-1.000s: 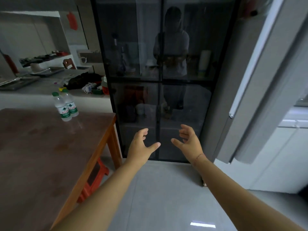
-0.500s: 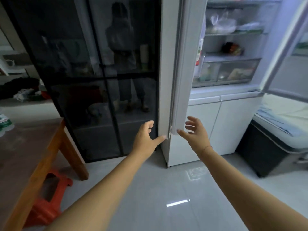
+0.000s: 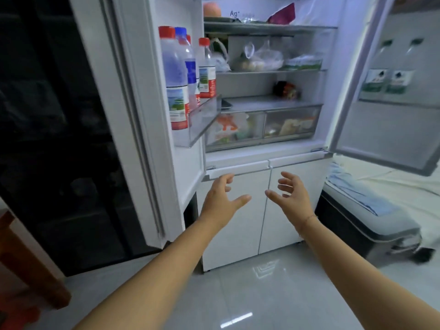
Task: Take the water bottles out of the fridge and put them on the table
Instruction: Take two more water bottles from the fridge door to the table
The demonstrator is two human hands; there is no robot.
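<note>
the fridge (image 3: pixel 269 86) stands with both upper doors swung wide, its lit shelves full of bagged food. left of it is a dark glass cabinet (image 3: pixel 59 139), and a bit of the wooden counter (image 3: pixel 23 258) shows at the lower left edge. the left door (image 3: pixel 142 103) has a clear bin (image 3: pixel 202 122) holding several water bottles (image 3: pixel 175 79) upright, with red caps and one blue. the right door (image 3: pixel 392 129) carries two green-label bottles (image 3: pixel 385 79) side by side. both hands are out in front of the lower doors (image 3: pixel 240 222), below all the bottles. the left hand (image 3: pixel 220 201) and right hand (image 3: pixel 291 196) face each other, fingers spread, loosely bent, holding nothing.
</note>
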